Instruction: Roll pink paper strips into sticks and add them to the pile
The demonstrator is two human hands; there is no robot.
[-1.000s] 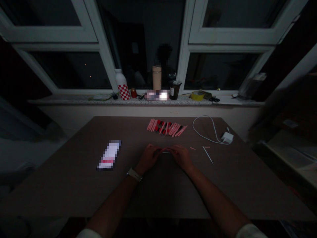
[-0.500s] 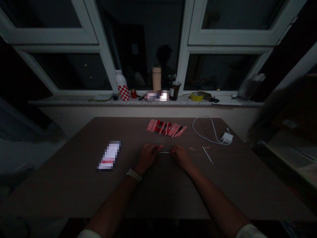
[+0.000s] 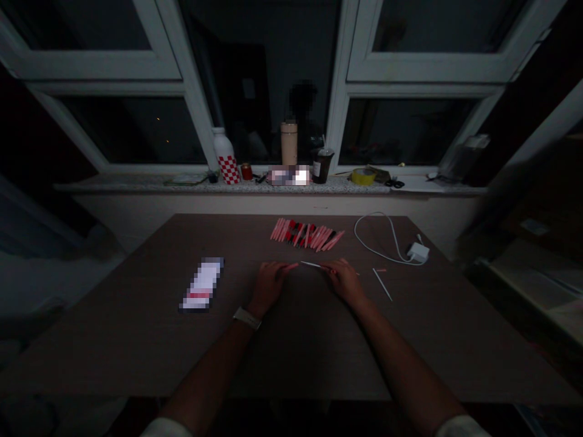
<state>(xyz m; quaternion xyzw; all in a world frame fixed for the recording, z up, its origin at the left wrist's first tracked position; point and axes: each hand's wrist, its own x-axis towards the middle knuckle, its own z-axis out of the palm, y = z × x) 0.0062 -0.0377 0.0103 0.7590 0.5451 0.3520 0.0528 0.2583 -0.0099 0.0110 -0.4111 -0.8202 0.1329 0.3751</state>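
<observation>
My left hand point(image 3: 268, 284), with a pale band on the wrist, is closed on a slim pink pen barrel point(image 3: 291, 266) that points right. Opposite it, my right hand point(image 3: 344, 279) pinches a thin whitish pen refill point(image 3: 311, 263) whose tip points left. A small gap separates the two tips. Behind both hands lies a row of several pink, red and black pens point(image 3: 321, 237). Another thin white stick point(image 3: 382, 284) rests to the right of my right hand, close to a small pink piece point(image 3: 381, 270).
A phone point(image 3: 203, 284) lies on the table point(image 3: 136, 340) at left. A white charger point(image 3: 418, 252) with its looped cable is at back right. The windowsill point(image 3: 177, 187) holds a checkered bottle point(image 3: 227, 159), beige flask point(image 3: 288, 144), drink cup point(image 3: 322, 165) and yellow tape point(image 3: 363, 176).
My hands have moved apart, my right hand shifting right and slightly away. The refill, which spanned the space between the hands, now stands clear of the pink barrel, in my right hand alone.
</observation>
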